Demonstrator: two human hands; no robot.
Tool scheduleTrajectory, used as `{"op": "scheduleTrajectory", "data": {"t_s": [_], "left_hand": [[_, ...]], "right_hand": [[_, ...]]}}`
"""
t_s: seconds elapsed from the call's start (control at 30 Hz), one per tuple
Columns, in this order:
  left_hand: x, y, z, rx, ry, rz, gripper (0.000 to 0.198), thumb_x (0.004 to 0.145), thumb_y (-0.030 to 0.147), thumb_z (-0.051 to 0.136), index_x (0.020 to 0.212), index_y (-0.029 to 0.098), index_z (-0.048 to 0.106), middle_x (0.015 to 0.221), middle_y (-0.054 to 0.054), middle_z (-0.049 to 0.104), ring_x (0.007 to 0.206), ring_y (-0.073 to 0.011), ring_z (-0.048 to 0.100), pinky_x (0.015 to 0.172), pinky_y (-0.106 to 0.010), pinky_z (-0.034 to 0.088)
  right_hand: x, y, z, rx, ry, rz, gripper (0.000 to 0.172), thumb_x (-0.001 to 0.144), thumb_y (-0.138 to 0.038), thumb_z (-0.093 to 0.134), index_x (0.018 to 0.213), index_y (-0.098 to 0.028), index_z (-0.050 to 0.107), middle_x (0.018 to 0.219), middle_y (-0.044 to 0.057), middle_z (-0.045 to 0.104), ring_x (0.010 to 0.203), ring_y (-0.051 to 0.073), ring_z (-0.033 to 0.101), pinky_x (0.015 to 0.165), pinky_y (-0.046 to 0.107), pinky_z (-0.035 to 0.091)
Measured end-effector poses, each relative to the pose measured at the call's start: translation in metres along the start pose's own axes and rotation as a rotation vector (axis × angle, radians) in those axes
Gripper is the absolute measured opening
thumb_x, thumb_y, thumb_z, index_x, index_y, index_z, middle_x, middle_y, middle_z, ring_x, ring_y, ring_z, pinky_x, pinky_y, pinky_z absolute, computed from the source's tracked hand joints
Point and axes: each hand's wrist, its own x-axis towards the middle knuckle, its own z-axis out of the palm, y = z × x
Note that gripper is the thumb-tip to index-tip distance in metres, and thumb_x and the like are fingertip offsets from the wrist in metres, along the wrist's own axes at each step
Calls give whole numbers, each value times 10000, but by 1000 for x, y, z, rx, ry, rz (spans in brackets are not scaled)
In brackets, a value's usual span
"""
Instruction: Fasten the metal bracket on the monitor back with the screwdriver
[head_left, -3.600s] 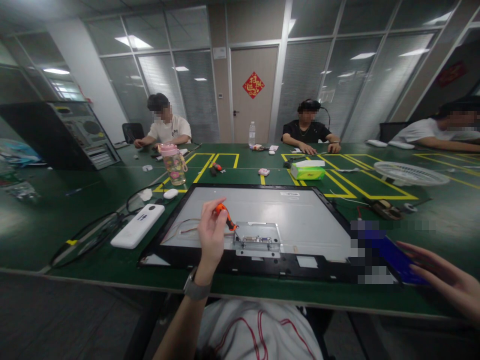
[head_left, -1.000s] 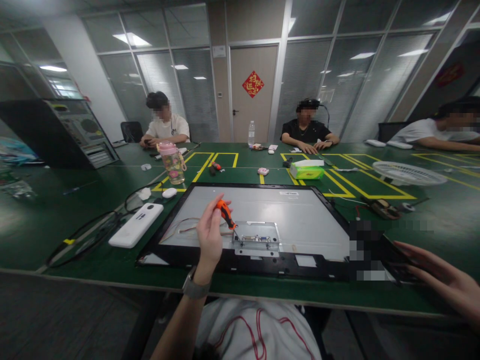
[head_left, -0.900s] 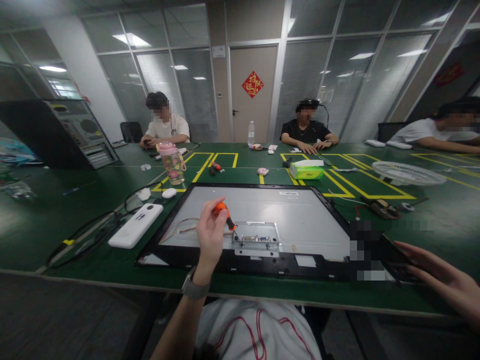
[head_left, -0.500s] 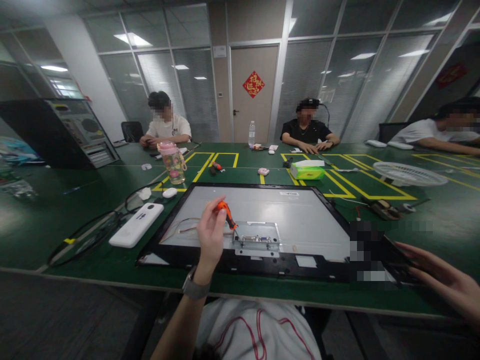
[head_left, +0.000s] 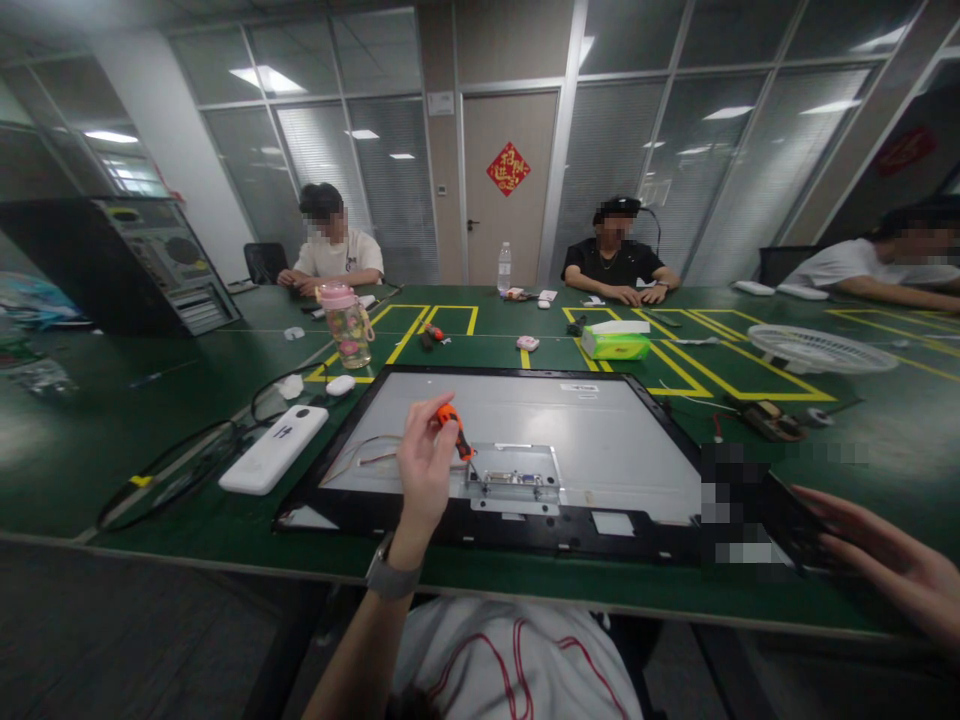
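Note:
My left hand [head_left: 426, 465], with a grey watch on its wrist, is closed round the handle of an orange and black screwdriver [head_left: 454, 425]. The screwdriver tilts down to the left corner of a metal bracket with a row of ports [head_left: 517, 478]. That bracket sits on the back of a flat screen panel [head_left: 630, 430] with a black frame, lying on the table. Off to the right, my right hand [head_left: 870, 535] grips the edge of a dark flat object [head_left: 799, 515]; blurring hides its kind. Thin wires [head_left: 367, 455] lie on the panel, left of the bracket.
A white power bank [head_left: 274, 450], black cables [head_left: 172, 480] and a pink-lidded bottle [head_left: 345, 325] stand left. Beyond the panel are a green tissue pack [head_left: 615, 342] and a white fan grille [head_left: 817, 348]. A computer tower [head_left: 112, 260] stands far left. Several people sit around the table.
My left hand and the screwdriver have shifted very slightly to the right, the tip staying at the bracket's left corner. My right hand looks unmoved.

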Motion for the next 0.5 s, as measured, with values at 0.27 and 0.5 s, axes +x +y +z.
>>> {"op": "scheduleTrajectory", "data": {"t_s": [0.27, 0.5], "left_hand": [[0, 0, 0, 7, -11, 21, 279, 857, 323, 642, 1112, 217, 684, 905, -33, 571, 787, -134, 581, 717, -240, 505], [0, 1, 0, -50, -20, -22, 306, 931, 343, 523, 1175, 223, 661, 1011, -63, 629, 884, -158, 613, 797, -272, 502]], "right_hand": [[1, 1, -2, -38, 10, -1, 690, 518, -584, 742, 1109, -230, 702, 1186, 94, 712, 1077, 381, 662, 882, 401, 560], [0, -6, -2, -93, 10, -28, 711, 525, -642, 720, 1100, -225, 715, 1170, 100, 716, 1063, 386, 664, 885, 428, 556]]}}
